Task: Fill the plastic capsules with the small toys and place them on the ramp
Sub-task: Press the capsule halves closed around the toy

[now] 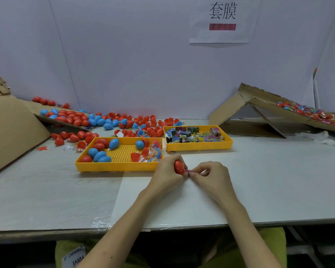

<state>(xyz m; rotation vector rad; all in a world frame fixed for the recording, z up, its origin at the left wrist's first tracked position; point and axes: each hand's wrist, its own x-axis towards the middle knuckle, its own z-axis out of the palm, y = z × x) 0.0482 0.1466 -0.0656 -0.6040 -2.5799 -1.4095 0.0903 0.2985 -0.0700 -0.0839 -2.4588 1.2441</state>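
My left hand (167,172) grips a red capsule half (179,167) just in front of the left yellow tray (116,166). My right hand (211,176) pinches a small pink toy (188,172) at the capsule's open end. The left tray holds red and blue capsule halves (99,154) and loose colourful toys (154,151). The right yellow tray (199,147) is full of small printed packets (193,134). The cardboard ramp (263,101) stands at the far right and carries several filled capsules (307,111).
A big heap of red and blue capsule halves (124,122) lies behind the trays and spills from a cardboard chute (14,120) on the left. Crumpled white paper (321,137) lies under the ramp. A white wall with a paper sign (221,18) closes the back.
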